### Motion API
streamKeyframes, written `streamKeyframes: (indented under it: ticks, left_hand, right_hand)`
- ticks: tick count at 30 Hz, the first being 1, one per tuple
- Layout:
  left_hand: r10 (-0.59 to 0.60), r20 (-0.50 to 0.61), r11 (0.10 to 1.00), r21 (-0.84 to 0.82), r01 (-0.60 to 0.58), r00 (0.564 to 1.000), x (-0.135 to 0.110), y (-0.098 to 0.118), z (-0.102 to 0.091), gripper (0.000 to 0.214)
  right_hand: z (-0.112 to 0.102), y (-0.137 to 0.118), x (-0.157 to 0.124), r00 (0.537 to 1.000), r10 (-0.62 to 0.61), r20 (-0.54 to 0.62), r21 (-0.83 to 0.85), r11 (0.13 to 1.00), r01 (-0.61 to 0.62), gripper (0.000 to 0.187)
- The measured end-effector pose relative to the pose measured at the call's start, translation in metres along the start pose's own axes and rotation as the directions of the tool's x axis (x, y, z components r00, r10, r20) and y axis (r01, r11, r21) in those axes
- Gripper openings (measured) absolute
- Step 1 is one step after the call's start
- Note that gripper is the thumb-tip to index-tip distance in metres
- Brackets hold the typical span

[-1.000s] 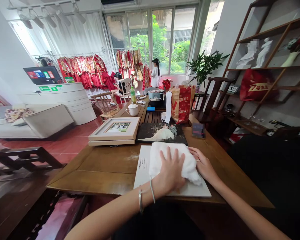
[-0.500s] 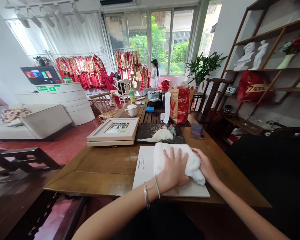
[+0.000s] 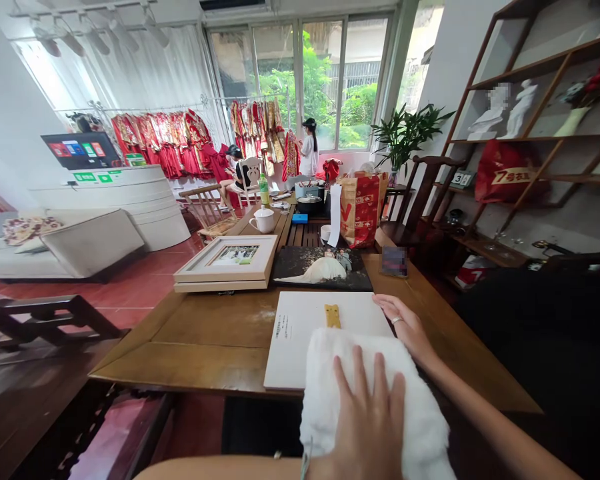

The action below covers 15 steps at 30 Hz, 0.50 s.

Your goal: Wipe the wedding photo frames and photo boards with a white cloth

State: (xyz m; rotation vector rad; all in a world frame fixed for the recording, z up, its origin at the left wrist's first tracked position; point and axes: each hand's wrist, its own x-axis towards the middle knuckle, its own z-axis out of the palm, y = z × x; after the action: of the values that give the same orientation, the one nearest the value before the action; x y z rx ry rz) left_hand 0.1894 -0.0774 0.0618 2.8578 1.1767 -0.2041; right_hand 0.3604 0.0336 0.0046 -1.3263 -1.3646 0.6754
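Observation:
A white board (image 3: 293, 347) with small printed text and a barcode lies on the wooden table in front of me. A yellow hanger tab (image 3: 333, 315) shows at its upper middle. My left hand (image 3: 367, 407) rests on a folded white towel (image 3: 323, 373), fingers stretched out and spread. The towel covers the board's near right part and reaches past the table's front edge. My left thumb is hidden. At the board's right edge, my right hand (image 3: 405, 327) has its fingers extended and seems to touch that edge; a ring is on one finger.
Beyond the board lie stacked wooden picture frames (image 3: 225, 263) and a dark photo panel (image 3: 325, 268). A white teapot (image 3: 263, 220), a red paper bag (image 3: 361, 210) and a small dark plaque (image 3: 395, 262) stand on the table (image 3: 195, 340). Two people are near the clothes racks.
My left hand has drawn the towel toward me, off the board's upper part, uncovering the yellow tab. My right hand has shifted slightly, fingers now along the board's edge.

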Motion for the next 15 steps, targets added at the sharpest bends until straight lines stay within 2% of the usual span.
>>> streamKeyframes:
  ticks: [2,4,7,12,15]
  left_hand:
    - [0.004,0.018,1.0,-0.009,-0.004,1.0,-0.001,-0.003,-0.003,0.09]
    - [-0.03,-0.015,1.0,0.003,0.03,0.999,0.005,-0.009,-0.005,0.096]
    - [-0.116,-0.098,0.993,0.024,0.119,0.988,0.025,-0.024,-0.008,0.087]
    - [-0.243,-0.145,0.97,-0.017,0.244,0.959,0.071,-0.061,-0.011,0.077]
    - [-0.271,-0.172,0.962,-0.035,0.269,0.947,0.083,-0.078,-0.012,0.073]
  right_hand:
    - [0.0,0.0,0.0,1.0,-0.01,0.005,-0.045,0.999,0.01,0.036]
    - [0.0,0.0,-0.002,1.0,-0.027,0.011,-0.077,0.997,0.028,0.037]
    - [-0.001,0.001,-0.004,0.998,-0.056,0.023,-0.109,0.992,0.058,0.035]
    - [-0.001,-0.001,-0.006,0.993,-0.088,0.075,-0.125,0.987,0.096,0.033]
    - [0.0,-0.001,-0.005,0.99,-0.116,0.085,-0.179,0.975,0.129,0.032]
